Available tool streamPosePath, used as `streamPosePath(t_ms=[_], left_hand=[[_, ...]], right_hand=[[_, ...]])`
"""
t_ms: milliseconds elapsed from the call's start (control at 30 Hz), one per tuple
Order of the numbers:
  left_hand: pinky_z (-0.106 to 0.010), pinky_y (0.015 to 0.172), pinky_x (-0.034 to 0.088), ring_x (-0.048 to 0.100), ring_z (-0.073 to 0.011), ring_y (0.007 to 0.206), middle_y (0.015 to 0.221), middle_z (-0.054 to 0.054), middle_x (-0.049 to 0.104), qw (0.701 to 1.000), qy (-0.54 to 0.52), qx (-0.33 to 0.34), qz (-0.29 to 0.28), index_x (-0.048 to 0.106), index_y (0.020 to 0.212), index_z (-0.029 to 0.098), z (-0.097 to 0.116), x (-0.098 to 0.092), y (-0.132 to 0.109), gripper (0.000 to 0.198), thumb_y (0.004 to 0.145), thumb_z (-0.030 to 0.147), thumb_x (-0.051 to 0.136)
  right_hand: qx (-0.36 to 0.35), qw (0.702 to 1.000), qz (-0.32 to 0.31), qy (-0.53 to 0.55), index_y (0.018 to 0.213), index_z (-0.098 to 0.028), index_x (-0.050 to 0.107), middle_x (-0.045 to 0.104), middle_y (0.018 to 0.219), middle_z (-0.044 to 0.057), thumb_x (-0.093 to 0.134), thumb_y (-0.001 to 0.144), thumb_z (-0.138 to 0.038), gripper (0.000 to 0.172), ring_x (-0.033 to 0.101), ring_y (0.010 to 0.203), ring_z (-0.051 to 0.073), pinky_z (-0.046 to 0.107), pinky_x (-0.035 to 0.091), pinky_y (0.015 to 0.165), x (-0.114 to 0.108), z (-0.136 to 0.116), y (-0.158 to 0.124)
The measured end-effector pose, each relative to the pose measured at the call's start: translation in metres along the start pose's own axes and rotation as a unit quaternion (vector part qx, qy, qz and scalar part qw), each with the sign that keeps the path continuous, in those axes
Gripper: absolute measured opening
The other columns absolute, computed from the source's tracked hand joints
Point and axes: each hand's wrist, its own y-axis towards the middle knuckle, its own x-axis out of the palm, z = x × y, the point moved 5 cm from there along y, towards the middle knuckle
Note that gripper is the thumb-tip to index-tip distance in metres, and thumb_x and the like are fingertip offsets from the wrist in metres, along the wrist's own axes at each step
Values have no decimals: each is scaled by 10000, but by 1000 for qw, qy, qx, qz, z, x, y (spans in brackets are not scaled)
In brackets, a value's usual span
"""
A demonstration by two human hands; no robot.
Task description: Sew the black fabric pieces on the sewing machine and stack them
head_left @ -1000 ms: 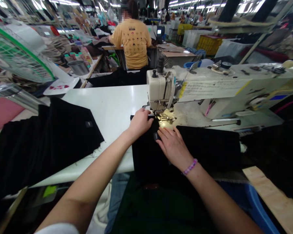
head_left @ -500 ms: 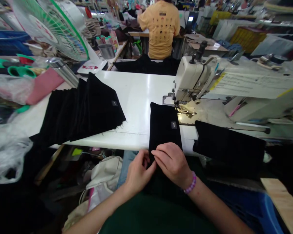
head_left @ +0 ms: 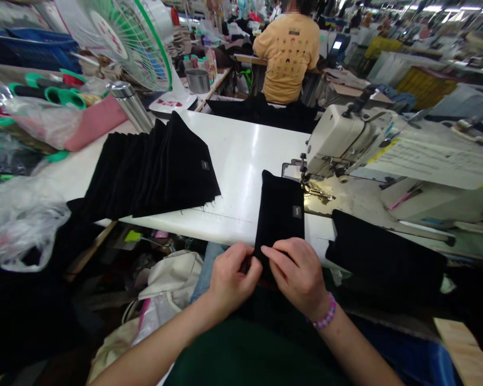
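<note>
A black fabric piece with a small label lies over the table's front edge, its far right corner close to the sewing machine's presser foot. My left hand pinches the near left edge of this piece. Beside it, my right hand has its fingers closed on the same near edge, a purple bead bracelet on its wrist. What lies between the fingertips is partly hidden. Another black fabric piece rests to the right, below the machine bed.
A row of folded black pieces stands on the left of the white table. Behind are a steel flask, a fan and a metal cup. The sewing machine occupies the right. A person in a yellow shirt sits beyond.
The view has swung a little, so the scene sits further right. Both hands remain at the near edge of the fabric; the right hand's fingers have shifted slightly off the left hand.
</note>
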Motion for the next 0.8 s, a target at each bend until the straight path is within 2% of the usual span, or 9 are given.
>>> streamPosePath(t_ms=[300,400,500,600,667,700,800], left_hand=[[-243,558,407,515,-115,551,619,10,541,999,-20,36,-27,558,710,186,-1,2,-4,224,917,132,489],[-248,624,461,596,-138,627,688,-24,633,998,-52,23,-15,626,772,173,0,1,-3,198,912,136,491],[-251,633,477,619,-152,645,714,-34,679,993,-110,-40,-32,674,782,168,0,-1,1,195,909,212,533],[-238,544,417,541,-131,552,599,-11,620,965,-187,-166,-74,665,644,174,-6,0,0,347,925,342,549],[-229,482,346,449,-112,485,507,11,526,937,-230,-249,-84,678,615,177,-13,2,-4,421,929,420,538],[-228,458,306,399,-104,458,474,22,477,925,-244,-281,-82,690,617,177,-18,3,-8,440,923,454,537],[-228,435,248,316,-93,426,438,31,422,900,-262,-341,-67,706,620,170,-30,8,-18,473,898,517,543]], right_hand=[[-30,999,-22,-23,1134,-134,693,668,882,88,566,913,-51,268,608,852,212,401,538,820,1,-4,0],[-36,999,-19,-27,1125,-126,697,667,881,87,554,923,-63,256,603,858,210,405,536,851,1,-5,2],[-39,999,-21,-26,1124,-126,692,669,884,82,545,935,-87,242,598,870,205,397,523,889,3,-6,3],[-32,998,-33,-43,1134,-159,679,679,900,63,535,939,-90,252,605,874,194,393,501,917,4,-5,2],[21,996,-19,-88,1141,-183,671,681,933,67,510,923,-62,296,613,889,203,401,492,891,0,3,-1],[68,991,1,-113,1141,-190,667,678,964,78,500,904,-49,323,617,914,217,404,491,872,-4,11,-4],[274,952,70,-114,1094,-184,664,661,984,98,564,799,-86,326,626,920,247,388,507,797,-20,38,-24]])
